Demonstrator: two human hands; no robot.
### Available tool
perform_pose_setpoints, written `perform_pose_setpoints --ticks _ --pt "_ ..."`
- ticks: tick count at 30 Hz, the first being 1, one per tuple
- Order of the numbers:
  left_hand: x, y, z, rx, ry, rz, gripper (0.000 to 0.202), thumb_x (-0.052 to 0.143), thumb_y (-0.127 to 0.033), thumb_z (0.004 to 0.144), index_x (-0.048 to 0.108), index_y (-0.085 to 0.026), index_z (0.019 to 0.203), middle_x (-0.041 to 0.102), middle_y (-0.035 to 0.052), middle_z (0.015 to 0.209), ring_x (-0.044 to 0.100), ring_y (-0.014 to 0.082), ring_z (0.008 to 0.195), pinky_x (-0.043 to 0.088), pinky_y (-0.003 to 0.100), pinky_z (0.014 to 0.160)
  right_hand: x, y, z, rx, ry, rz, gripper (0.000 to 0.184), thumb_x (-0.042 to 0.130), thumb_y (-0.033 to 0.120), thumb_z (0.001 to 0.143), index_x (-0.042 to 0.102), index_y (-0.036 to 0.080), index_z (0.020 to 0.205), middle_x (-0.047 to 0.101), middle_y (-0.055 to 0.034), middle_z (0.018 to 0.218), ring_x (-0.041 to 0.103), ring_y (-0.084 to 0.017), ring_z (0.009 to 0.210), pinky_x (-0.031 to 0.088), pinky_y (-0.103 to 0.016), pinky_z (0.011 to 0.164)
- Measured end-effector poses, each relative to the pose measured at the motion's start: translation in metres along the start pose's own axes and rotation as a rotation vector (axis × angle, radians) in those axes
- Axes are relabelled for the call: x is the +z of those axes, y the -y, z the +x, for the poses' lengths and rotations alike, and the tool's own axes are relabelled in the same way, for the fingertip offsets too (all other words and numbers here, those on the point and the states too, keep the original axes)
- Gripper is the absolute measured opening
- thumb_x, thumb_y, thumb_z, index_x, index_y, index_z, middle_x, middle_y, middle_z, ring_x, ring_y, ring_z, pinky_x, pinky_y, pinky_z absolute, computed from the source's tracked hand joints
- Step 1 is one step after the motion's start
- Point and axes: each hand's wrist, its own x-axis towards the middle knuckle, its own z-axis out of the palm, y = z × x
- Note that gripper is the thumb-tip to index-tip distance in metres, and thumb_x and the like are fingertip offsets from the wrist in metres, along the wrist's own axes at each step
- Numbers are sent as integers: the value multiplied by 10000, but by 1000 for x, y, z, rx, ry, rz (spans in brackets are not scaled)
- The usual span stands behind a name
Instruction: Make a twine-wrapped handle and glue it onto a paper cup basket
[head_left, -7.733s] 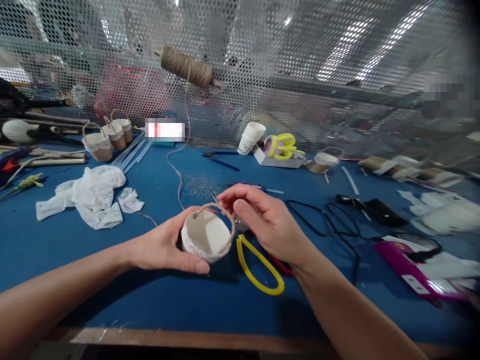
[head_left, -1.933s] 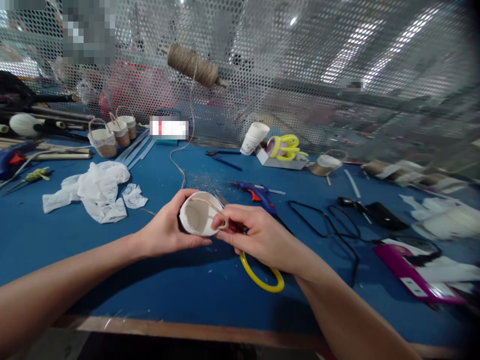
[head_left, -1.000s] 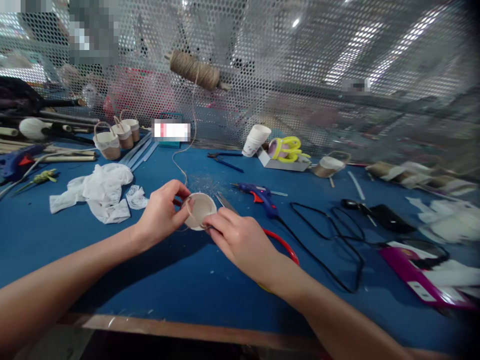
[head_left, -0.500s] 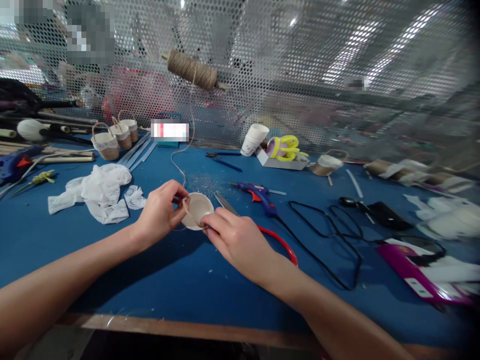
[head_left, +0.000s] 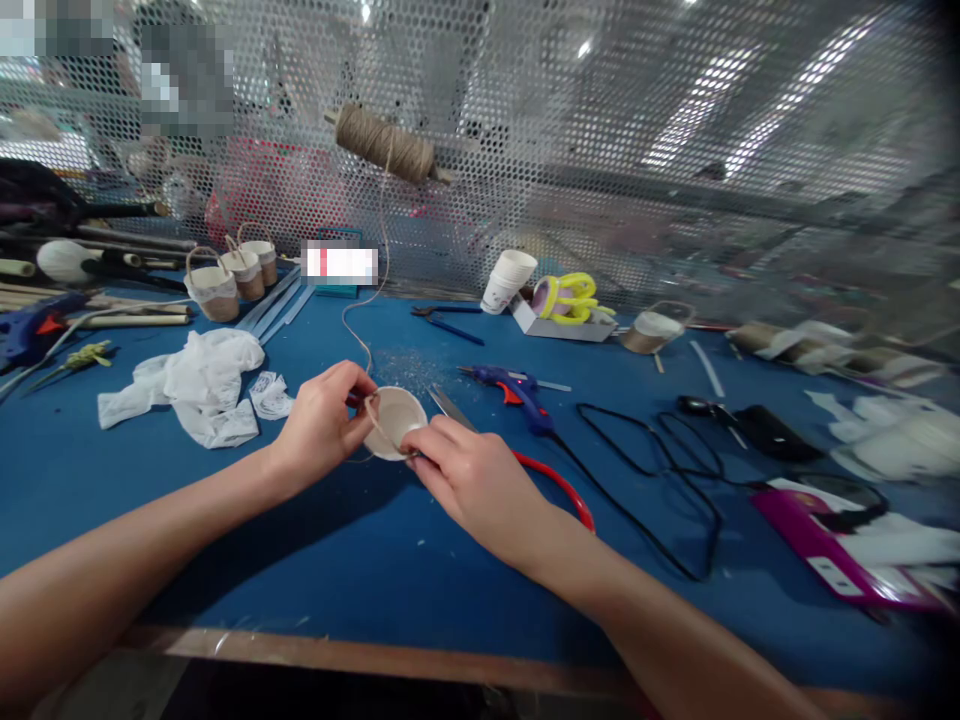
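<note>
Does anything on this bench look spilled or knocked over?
Yes. Fine specks lie scattered on the mat just beyond the held cup, like spilled debris, and a stack of paper cups lies tipped over by the mesh.

Left hand [head_left: 321, 432], right hand [head_left: 469, 485]: pinch grips

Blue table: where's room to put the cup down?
Bare blue tabletop lies along the near wooden edge, and between the white plastic heap and the left hand holding the cup. Right of the glue gun it is crowded: black cord, pink folder.
</note>
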Motion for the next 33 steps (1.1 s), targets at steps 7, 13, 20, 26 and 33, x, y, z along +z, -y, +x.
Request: perform_pose_setpoints --ticks 7,13,20,26,33 --pt "2 1 2 3 19 23 35 492 -134 714 526 -137 706 579 27 652 546 116 577 465 227 533 -2 1 1 25 16 37 201 396 185 846 592 166 880 571 -53 796 529 -135 694 372 -249 591" --pt "3 1 4 -44 56 31 29 504 -145 710 532 -142 703 597 30 659 563 129 585 479 250 548 0 -3 2 27 -2 61 170 431 178 829 593 172 882 570 -45 804 531 -129 684 385 -247 611" --pt "3 1 5 -166 219 -355 331 573 -296 720 517 -125 997 622 119 988 607 196 902 487 355 801 -5 -14 5 21 -33 140 95 491 145 800 582 155 826 551 -22 736 490 -105 614 382 -232 591" --pt "11 6 1 -150 381 -634 769 714 -245 587 312 -127 1232 467 175 1256 501 218 1112 389 363 955 -14 -17 8 143 36 386 80 498 168 795 572 159 824 468 35 612 494 -77 504 399 -217 544" --pt "19 14 -2 -99 291 -510 565 710 -282 602 442 -139 1079 599 96 1022 578 193 946 452 336 860 -12 -14 10 206 52 576 116 502 195 786 561 148 875 417 57 565 528 -84 493 420 -216 515"
